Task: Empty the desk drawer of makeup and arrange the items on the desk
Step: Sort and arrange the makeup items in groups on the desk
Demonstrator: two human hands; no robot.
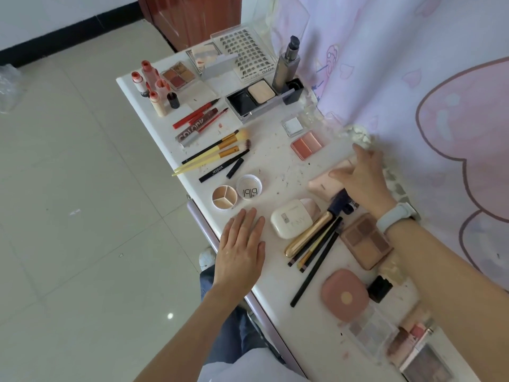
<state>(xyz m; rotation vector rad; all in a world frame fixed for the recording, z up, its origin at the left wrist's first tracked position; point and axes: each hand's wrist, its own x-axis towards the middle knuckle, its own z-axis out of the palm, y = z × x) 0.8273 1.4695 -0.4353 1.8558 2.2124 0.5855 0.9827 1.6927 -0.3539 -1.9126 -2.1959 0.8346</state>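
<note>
Table point(275, 282): white top, already carrying most of the makeup; the drawer itself is not plainly in view, so whether anything is left inside cannot be told.

Far end looks arranged. Lash tray point(248, 55) and open black compact point(252, 99) at the back, bottles point(154, 86) clustered at the left corner, red pencils point(197, 115) in a loose row, then yellow-handled brushes point(212, 153) lying side by side.

Middle: blush pair point(307, 144), round concealer pot point(224, 198) touching its lid point(250, 187).

Near end less settled. Cream case point(292, 219), gold tube point(308, 234) and dark brushes point(316, 249) overlap; brown palette point(366, 241), pink round compact point(344, 295) and clear palettes point(371, 332) crowd toward the near right corner.

Right hand point(360, 177): reaches across, fingers curled loosely over a pale pink pouch point(323, 184) by the curtain; firm grip or just a touch, cannot tell.

Left hand point(242, 241): flat, fingers straight, resting on bare table, holding nothing.

Judgement: emptying largely done; placing the pouch and tidying the near group remain.
</note>
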